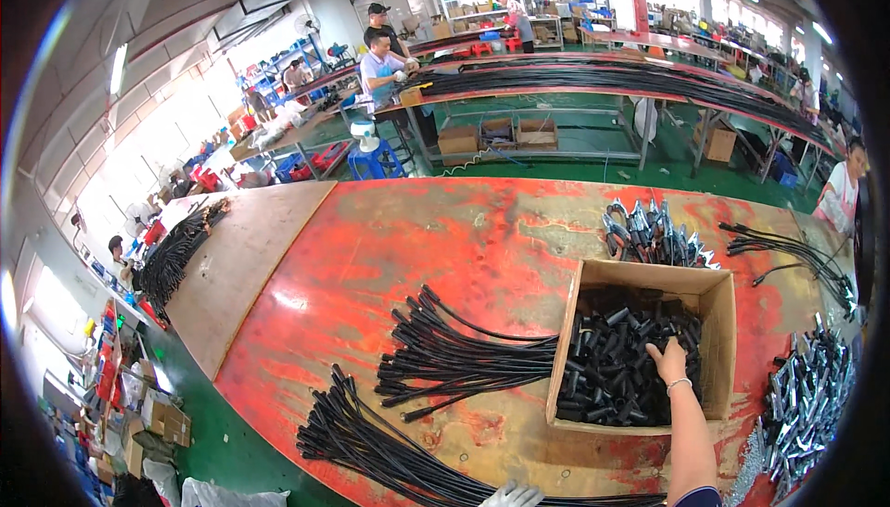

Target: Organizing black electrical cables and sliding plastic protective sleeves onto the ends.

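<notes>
Reaching in from the lower right, my bare right hand is inside a cardboard box filled with short black tubular sleeves. Its thumb stands apart from the fingers over the sleeves, and no held piece is visible. At the bottom edge my left hand, in a white glove, shows only in part. Its fingers stretch out beside a bundle of black cables, and whether they touch it is unclear. A second cable bundle lies left of the box, its ends fanned out.
On the red, worn table metal clamps are piled behind the box, with silvery metal parts at the right. More cables lie far right, others far left. Co-workers stand at a long cable-covered table beyond.
</notes>
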Motion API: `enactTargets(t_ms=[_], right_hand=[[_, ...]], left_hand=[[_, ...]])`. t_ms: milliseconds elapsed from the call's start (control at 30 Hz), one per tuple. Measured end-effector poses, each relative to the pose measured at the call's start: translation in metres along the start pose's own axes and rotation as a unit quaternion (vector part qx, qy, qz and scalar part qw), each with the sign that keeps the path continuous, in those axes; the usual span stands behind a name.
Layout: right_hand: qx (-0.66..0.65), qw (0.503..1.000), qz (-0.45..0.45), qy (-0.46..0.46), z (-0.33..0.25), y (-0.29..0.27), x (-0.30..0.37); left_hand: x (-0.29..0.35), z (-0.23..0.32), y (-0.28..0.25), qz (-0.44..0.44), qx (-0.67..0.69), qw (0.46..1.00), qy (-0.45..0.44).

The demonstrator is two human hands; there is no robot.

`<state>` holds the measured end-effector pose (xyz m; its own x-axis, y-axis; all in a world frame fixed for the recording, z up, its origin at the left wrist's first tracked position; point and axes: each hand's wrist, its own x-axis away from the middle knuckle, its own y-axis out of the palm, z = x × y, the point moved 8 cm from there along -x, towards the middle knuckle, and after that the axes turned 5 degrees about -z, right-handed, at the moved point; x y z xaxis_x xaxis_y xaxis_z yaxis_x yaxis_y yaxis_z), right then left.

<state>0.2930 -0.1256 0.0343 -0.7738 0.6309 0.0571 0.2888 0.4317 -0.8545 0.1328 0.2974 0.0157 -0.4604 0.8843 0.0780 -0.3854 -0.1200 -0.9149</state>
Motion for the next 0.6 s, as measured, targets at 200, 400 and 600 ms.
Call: enactTargets(t_ms=[200,400,600], right_hand=[[-0.07,0.997,0.01,-0.003,0.011,0.009,-0.012],[-0.262,0.963,-0.065,0.021,0.004,-0.018,0.0],[-0.39,0.907,-0.121,0.103,0.001,-0.048,0.038]], left_hand=[[0.0,0.005,-0.008,0.027,0.003,1.0,0.012],[0.001,0.002,-0.004,0.013,0.012,1.0,0.006],[0.005,0.001,0.001,-0.031,0.003,0.999,-0.018]])
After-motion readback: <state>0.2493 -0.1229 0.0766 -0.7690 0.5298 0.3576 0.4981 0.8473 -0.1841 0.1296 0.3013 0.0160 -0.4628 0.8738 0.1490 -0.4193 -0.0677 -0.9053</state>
